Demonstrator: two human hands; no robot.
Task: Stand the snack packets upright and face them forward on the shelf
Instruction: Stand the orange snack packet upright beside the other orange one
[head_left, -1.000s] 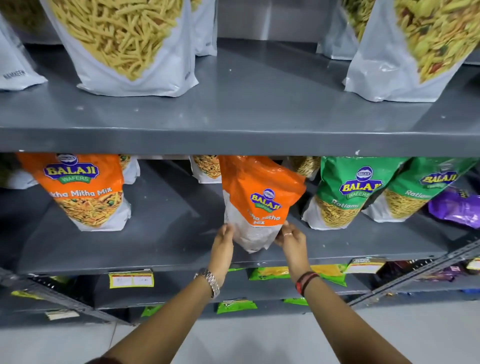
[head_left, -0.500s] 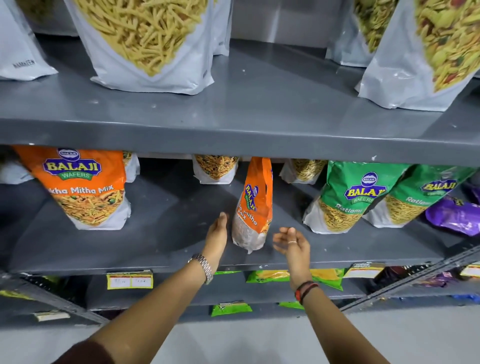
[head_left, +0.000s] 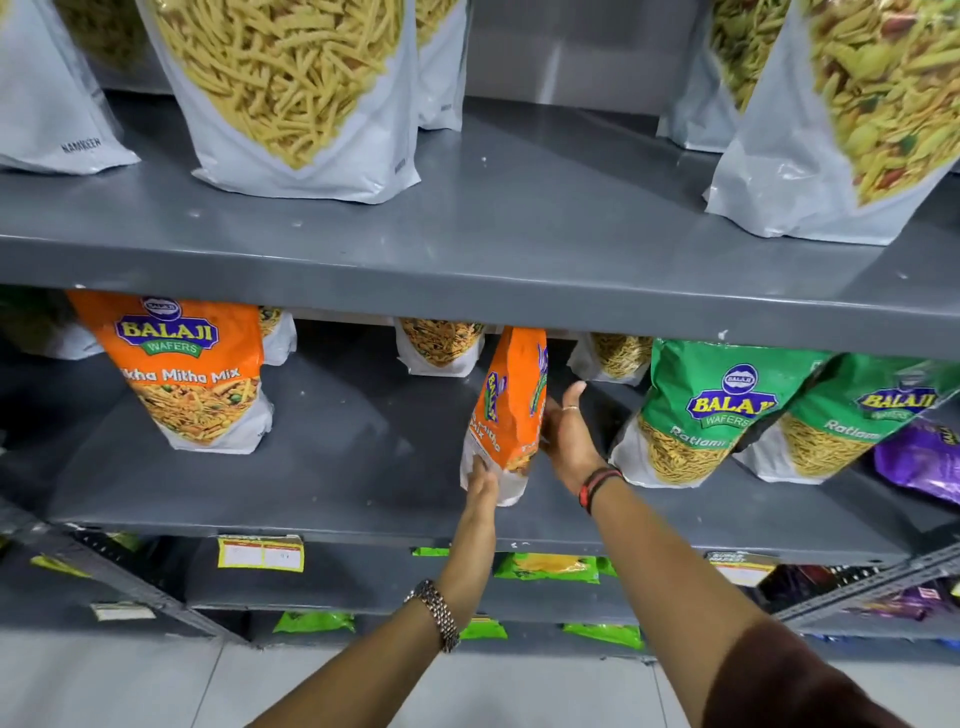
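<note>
Far left on mid shelf: orange Balaji pkt upright, label fwd; further right, 2nd orange pkt upright but turned edge-on, label facing left. Left hand touching its lower white corner, fingers on it, grip unclear; right hand flat, fingers spread, against pkt's right side, not clenched. Right again: two green pkts leaning, purple pkt at far edge.

Glossy crinkled plastic orange packet, smooth grey painted metal shelf, shiny metal watch band
</note>
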